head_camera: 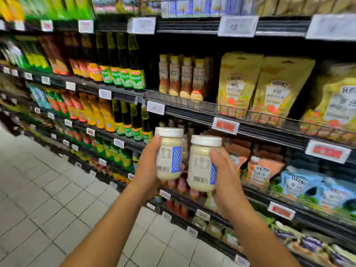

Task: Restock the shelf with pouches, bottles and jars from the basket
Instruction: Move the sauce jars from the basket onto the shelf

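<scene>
I hold two jars of pale cream sauce with white lids, one in each hand, both upright in front of the shelving. My left hand [147, 166] grips the left jar [169, 155] from its left side. My right hand [224, 171] grips the right jar [202, 166], thumb across its front. Both jars show a barcode and a blue patterned label. They hang level with the shelf [250, 193] that carries orange Heinz pouches [259, 170] and blue Heinz pouches [300, 185]. The basket is out of view.
Above stands a shelf with gold Heinz pouches [273, 87] and squeeze bottles [181, 76] behind a wire rail. Dark sauce bottles [119, 60] fill the shelves to the left. Lower shelves hold small jars and packets. Grey tiled floor [48, 199] runs along the left.
</scene>
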`<state>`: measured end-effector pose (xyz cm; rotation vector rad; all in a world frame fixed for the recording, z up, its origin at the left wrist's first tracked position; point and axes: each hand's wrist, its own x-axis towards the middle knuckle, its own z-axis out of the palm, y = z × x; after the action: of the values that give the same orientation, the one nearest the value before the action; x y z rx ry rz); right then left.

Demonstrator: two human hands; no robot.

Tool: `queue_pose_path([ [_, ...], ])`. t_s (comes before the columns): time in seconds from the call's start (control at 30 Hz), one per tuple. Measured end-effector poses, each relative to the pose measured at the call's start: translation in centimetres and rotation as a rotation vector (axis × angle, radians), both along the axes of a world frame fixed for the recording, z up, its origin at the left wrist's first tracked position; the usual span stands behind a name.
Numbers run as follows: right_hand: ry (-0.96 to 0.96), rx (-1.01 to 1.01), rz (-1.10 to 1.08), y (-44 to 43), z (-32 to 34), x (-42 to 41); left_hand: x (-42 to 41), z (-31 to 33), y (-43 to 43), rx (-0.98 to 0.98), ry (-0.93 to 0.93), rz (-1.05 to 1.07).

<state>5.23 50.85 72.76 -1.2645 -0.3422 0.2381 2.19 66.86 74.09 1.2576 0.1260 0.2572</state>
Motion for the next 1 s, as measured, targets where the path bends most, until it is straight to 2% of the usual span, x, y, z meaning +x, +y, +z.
queue_pose_path([
  [0.23, -0.196, 0.025, 0.049, 3.6, 7.3, 4.2, 2.9, 6.9, 3.7, 0.09, -0.171, 0.041],
  [0.5, -0.353, 0.085, 0.099, 6.5, 15.1, 10.9, 8.9, 14.2, 6.9, 0.072, -0.32, 0.046],
  [0.77, -0.437, 0.033, 0.215, 8.1, 21.9, 16.2, 15.5, 20.5, 9.2, 0.169, -0.462, 0.069],
  [1.0, -0.494, 0.117, 0.1, 9.2, 26.8, 19.8, 19.4, 24.9, 10.1, 0.202, -0.515, 0.012],
])
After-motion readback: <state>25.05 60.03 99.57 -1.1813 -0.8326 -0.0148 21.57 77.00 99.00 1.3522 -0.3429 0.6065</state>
